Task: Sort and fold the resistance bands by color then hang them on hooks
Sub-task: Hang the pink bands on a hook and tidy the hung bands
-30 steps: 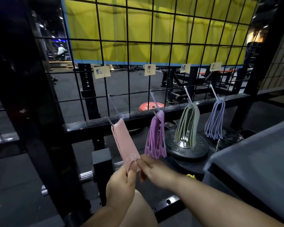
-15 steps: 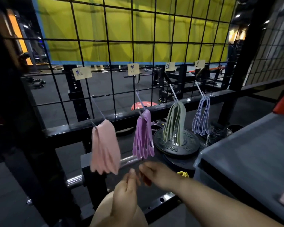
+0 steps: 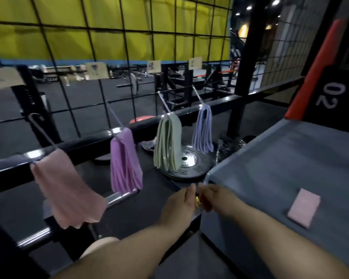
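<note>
Four bunches of folded bands hang from hooks on the wire grid (image 3: 101, 93): pink bands (image 3: 67, 190) at the left, then purple bands (image 3: 125, 162), green bands (image 3: 167, 141) and lilac bands (image 3: 203, 129). One more folded pink band (image 3: 303, 210) lies on the grey box top (image 3: 290, 162) at the right. My left hand (image 3: 179, 204) and my right hand (image 3: 216, 198) are close together at the box's near-left corner, below the hanging bunches, fingers loosely curled. No band is in either hand. Something small and yellow shows between them.
Paper labels (image 3: 95, 70) are clipped to the grid above each hook. A black weight plate (image 3: 189, 160) lies behind the green bunch. A black rack bar (image 3: 85, 141) runs under the hooks. A red and black "02" box (image 3: 330, 81) stands at the far right.
My hands let go of the pink band, which now swings free on its hook. Both hands moved right toward the grey box, and my view turned right, revealing the pink band lying there.
</note>
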